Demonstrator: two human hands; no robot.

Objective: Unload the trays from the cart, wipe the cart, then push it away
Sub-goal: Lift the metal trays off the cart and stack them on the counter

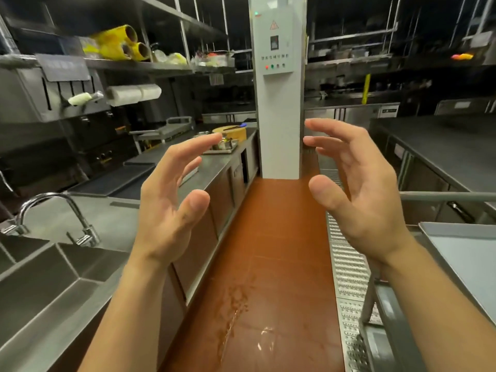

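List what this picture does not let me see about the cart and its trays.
- Cart, head view: mostly cut off by the right and bottom edges; wheels unseen.
- Tray on it: cut by the right edge, partly behind the right forearm; tray count unclear.
- Panel lettering: too small to read.

Commercial kitchen: steel counters [214, 167], sink [53, 277], shelving [134, 64].

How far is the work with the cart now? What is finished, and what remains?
Done: nothing looks finished, because a metal tray lies on top of the cart at the right. In hand: nothing; the left hand and the right hand are open and empty above the aisle. Left: unload that tray, wipe the cart, then push it away.
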